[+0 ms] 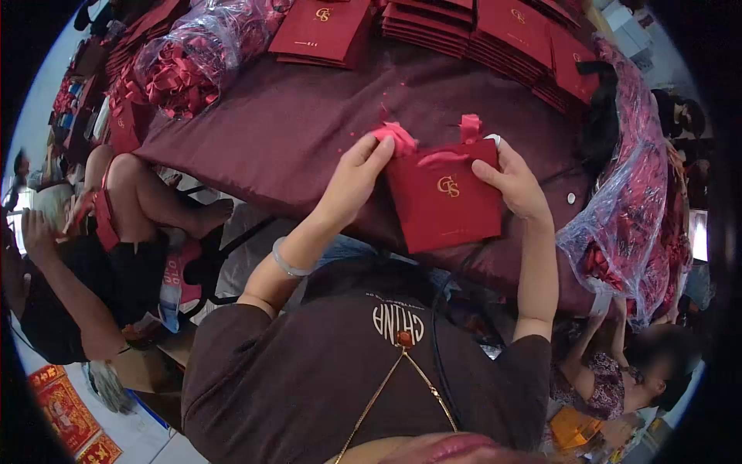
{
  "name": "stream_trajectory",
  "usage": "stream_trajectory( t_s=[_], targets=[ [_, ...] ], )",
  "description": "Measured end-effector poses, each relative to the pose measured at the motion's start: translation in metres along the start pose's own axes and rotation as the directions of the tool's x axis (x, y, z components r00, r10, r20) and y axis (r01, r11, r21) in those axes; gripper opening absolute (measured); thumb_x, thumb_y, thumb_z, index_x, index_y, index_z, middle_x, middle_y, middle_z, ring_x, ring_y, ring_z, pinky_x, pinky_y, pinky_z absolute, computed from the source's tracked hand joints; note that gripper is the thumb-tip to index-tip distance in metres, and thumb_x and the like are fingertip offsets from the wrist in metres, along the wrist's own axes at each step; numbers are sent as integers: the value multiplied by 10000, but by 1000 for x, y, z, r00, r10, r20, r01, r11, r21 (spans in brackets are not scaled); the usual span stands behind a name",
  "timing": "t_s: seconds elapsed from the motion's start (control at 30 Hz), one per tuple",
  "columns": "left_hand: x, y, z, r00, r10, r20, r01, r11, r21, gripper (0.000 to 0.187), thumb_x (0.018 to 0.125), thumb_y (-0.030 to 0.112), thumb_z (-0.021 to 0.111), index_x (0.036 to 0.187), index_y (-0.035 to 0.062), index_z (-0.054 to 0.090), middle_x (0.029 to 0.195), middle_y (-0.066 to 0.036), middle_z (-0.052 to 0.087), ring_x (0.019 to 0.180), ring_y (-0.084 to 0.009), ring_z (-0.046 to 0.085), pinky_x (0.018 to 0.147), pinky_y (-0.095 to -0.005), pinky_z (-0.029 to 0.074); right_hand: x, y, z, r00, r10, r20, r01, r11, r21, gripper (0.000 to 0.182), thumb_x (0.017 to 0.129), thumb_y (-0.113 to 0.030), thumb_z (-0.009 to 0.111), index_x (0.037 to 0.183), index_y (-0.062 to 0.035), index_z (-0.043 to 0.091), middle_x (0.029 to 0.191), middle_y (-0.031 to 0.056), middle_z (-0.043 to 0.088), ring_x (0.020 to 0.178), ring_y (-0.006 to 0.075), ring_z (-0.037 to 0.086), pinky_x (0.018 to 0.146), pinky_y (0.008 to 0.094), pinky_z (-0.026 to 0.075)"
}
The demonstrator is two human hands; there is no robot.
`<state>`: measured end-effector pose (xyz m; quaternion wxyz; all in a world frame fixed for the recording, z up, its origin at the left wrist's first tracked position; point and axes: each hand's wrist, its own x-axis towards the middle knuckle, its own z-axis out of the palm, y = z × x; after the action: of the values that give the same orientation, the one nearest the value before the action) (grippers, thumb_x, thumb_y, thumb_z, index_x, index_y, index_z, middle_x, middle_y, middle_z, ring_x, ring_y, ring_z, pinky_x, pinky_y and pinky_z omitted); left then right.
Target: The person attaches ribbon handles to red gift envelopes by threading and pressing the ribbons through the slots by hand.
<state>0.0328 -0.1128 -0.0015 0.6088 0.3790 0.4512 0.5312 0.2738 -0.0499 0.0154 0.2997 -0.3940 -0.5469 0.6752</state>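
A red paper bag (444, 205) with a gold logo is held up over the near edge of the dark red cloth. My right hand (514, 182) grips its upper right corner, thumb on the front face. My left hand (359, 174) pinches a pink-red ribbon (398, 139) at the bag's upper left. Another ribbon end (470, 126) stands up above the bag's top edge near my right hand, and a pink ribbon strip lies across the bag's upper front.
Stacked red bags (429, 27) line the far side of the cloth-covered table (301, 131). Plastic-wrapped red ribbons (182, 77) lie at the back left; another plastic bundle (626, 209) hangs at the right. Seated people (69, 286) are at the left and lower right.
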Motion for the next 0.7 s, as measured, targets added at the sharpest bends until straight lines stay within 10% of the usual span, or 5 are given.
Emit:
stream_trajectory(
  t_s=[0.13,0.4,0.5,0.7],
  targets=[
    [14,11,-16,999,-41,-7,38,958,-283,388,962,145,493,1301,-32,424,1177,-138,582,1015,-189,599,903,-299,468,3,13,4,984,21,179,-46,990,133,355,885,-83,609,1206,-6,476,1111,43,579,999,112,539,916,282,427],
    [-16,19,-16,933,-3,-360,-28,996,-82,671,895,107,599,1406,-66,200,1387,-181,345,1211,-245,460,988,-317,390,9,15,9,998,-5,-70,28,943,333,406,888,-26,574,1265,1,425,1166,97,569,1046,171,563,920,318,456],
    [-46,8,-2,955,-231,-185,211,970,-121,554,939,177,551,1383,-29,292,1303,-113,465,1167,-162,469,981,-298,384,9,1,30,991,-64,-117,102,927,360,411,886,-29,577,1267,-1,426,1174,97,566,1045,162,564,942,312,435],
    [-28,14,-22,999,-32,-39,29,997,-72,346,927,143,572,1221,-29,508,1113,-62,608,967,-108,574,865,-264,464,31,-13,49,993,-61,-103,92,940,327,390,842,-75,660,1195,-7,511,1089,70,604,985,129,574,906,279,437]
  ],
)
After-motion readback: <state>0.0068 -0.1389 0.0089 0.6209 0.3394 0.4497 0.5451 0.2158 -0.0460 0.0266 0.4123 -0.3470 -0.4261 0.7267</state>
